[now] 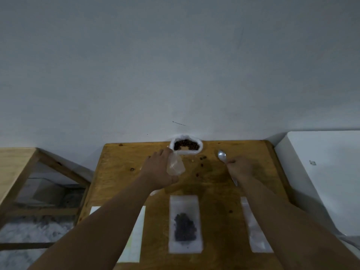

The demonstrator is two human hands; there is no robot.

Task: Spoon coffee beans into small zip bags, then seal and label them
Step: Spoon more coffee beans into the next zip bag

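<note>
Holding one spoon; seemingly one empty bag

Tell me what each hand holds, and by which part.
Left hand grips a small clear plastic zip bag along one edge. Right hand grips a silver metal spoon mid-handle, bowl pointing away.

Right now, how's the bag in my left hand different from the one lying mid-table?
The held bag looks empty; the middle bag holds dark beans. The held bag is up in your left hand; the middle bag lies flat on the table. Both are small plastic bags.
</note>
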